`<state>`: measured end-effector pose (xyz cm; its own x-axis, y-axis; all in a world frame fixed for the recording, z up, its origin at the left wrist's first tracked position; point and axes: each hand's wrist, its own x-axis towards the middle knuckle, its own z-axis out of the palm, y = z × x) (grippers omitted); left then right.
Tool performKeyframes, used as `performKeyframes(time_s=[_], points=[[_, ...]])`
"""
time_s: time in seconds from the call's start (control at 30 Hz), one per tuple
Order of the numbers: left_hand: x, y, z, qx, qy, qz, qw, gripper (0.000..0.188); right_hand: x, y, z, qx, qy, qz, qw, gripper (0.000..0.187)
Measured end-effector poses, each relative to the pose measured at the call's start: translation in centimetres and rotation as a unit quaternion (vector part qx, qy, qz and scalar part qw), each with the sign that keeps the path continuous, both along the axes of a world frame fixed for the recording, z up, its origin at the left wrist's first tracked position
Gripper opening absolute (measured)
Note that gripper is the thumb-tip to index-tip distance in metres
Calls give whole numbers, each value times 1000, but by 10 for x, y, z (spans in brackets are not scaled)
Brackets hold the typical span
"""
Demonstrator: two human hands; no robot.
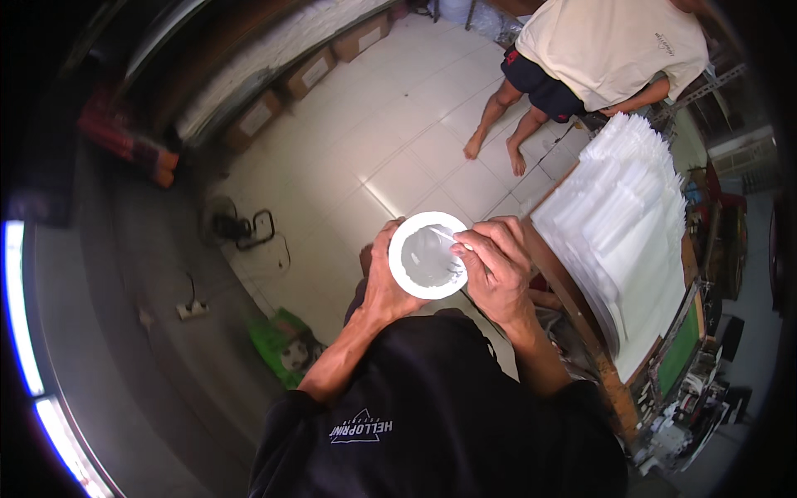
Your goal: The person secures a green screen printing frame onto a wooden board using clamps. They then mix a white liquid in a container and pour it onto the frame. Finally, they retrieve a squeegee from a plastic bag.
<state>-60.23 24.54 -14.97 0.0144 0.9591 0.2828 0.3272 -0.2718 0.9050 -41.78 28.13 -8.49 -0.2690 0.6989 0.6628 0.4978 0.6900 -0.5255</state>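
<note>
Two long white light strips (21,307) are blazing at the far left, while the smooth grey surface (124,357) beside them is lying dim. A narrow glare is streaking the pale tiled floor (332,141)! The bright green bundle (270,340) is blurring softly, straight edges are bowing around the fisheye rim, and the corners are sinking into black.

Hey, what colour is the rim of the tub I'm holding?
The rim is white, best seen in the head view.

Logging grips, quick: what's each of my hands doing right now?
Left hand: closed around the side of the white tub.
Right hand: closed, pinching a thin pale stick at the tub's mouth.
</note>
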Motion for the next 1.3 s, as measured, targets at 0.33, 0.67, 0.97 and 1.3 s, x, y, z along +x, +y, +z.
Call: performKeyframes(time_s=[0.33,0.67,0.97,1.3], points=[[-47,214,27,-26,-10,-171,985,77,-42,131,29,-61,-27,-181,981,7],[13,374,14,-122,-109,-312,936,100,-6,260,22,-67,-1,-261,963,10],[103,492,-8,-118,-92,-415,897,107,57,348,25,-134,39,-428,893,5],[250,656,2,-37,-41,-570,820,85,144,456,9,-84,123,-649,746,32]])
